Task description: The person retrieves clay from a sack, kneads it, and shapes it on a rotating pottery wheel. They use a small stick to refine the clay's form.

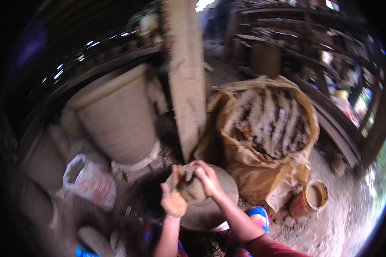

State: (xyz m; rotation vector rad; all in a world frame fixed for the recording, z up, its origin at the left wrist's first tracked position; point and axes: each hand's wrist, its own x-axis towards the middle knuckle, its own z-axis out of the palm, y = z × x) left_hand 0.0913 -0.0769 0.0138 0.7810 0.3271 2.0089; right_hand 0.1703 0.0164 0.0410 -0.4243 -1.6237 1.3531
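Observation:
A rounded lump of wet brown clay (192, 191) sits on a round, flat potter's wheel (206, 214) in front of me. My left hand (174, 202) is at the lump's left side, palm turned toward it and fingers stretched out. Whether its palm touches the clay is hard to tell. From the right, my right hand (207, 177) curls over the top of the lump, fingers bent against it. A greyish bit of clay shows between the two hands. Motion blur softens the fingertips.
Behind the wheel stands a wooden post (185, 77). A large clay pot (120, 115) is at the left, near a plastic bag (91, 182). At the right are a big sack (244, 171) filled with brown, layered material and a can (300, 207) of muddy liquid.

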